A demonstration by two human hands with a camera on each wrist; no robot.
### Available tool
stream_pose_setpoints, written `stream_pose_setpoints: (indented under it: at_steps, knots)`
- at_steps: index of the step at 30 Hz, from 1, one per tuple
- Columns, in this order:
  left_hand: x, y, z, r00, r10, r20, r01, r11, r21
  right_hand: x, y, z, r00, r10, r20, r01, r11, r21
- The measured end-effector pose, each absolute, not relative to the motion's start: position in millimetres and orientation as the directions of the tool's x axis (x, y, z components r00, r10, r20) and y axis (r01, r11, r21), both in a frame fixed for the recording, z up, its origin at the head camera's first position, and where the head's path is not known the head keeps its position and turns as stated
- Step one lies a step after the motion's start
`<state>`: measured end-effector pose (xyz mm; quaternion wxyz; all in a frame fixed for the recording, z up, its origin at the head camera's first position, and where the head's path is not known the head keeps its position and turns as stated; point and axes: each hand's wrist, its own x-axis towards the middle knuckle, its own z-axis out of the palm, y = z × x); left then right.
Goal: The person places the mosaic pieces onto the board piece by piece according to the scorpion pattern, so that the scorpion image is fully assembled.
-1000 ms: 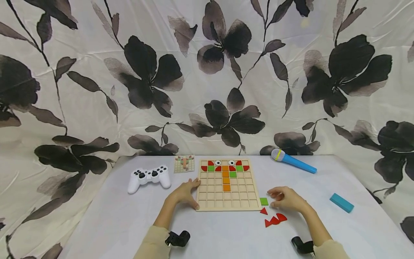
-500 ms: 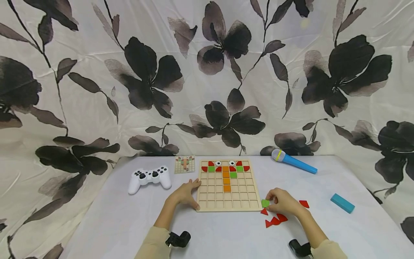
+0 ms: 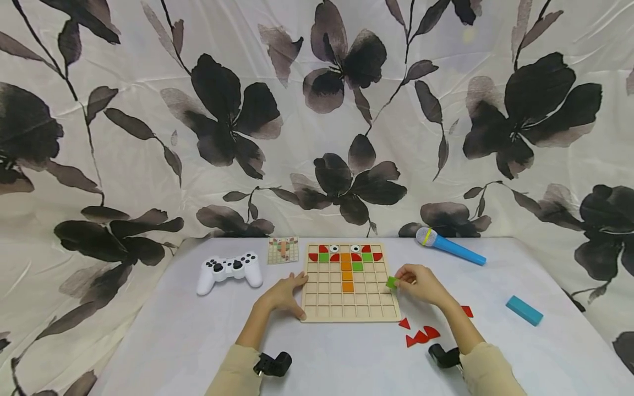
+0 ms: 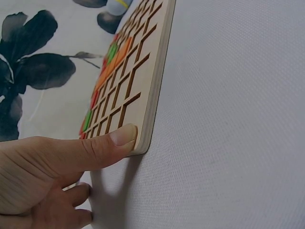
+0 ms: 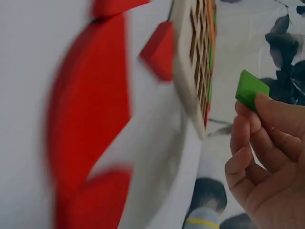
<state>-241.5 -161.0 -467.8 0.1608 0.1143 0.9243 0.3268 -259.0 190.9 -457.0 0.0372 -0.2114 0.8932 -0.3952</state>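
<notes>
A square wooden grid board [image 3: 324, 308] lies mid-table. Red, green and orange pieces and two eye pieces sit in its upper rows, and a column of orange squares [image 3: 345, 276] runs down the middle. My left hand [image 3: 283, 297] rests along the board's left edge, thumb and fingers spread; in the left wrist view the thumb [image 4: 95, 150] lies on the board's corner. My right hand [image 3: 421, 283] pinches a green square tile [image 5: 251, 89] between thumb and fingertips, over the board's right edge in the head view. Red pieces [image 3: 420, 336] lie near the board's lower right corner.
A picture card [image 3: 283, 250] lies behind the board's left corner, with a white game controller [image 3: 230, 271] further left. A blue toy microphone [image 3: 451, 246] is at the back right, a teal block [image 3: 524, 311] at the far right. Another red piece [image 3: 467, 311] lies beside my right forearm.
My right hand has picked up the green tile from beside the board and moved it up and left to the board's right edge. The left hand stays where it was.
</notes>
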Motion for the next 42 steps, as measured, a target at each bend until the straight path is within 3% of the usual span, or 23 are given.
stream_pose_setpoints:
  at_steps: [10, 20, 32, 42]
  knots:
    - [-241.7, -161.0, -466.1, -0.923, 0.311, -0.226, 0.101, 0.764, 0.638, -300.6, 123.9, -463.6, -0.87, -0.454, 0.193, -0.435, 0.522, -0.733]
    - [-243.1, -160.6, -467.8, -0.925, 0.31, -0.221, 0.102, 0.761, 0.64, -327.0, 77.6, -474.9, -0.881, -0.428, 0.201, -0.425, 0.532, -0.732]
    - [-241.4, -159.8, -467.2, -0.923, 0.304, -0.238, 0.088, 0.765, 0.637, -329.0, 55.7, -476.6, -0.902, -0.429, 0.046, -0.354, 0.675, -0.647]
    - [-241.6, -160.9, -467.5, -0.923, 0.304, -0.235, 0.087, 0.76, 0.643, -323.0, 60.6, -475.8, -0.839, -0.525, 0.145, -0.505, 0.653, -0.564]
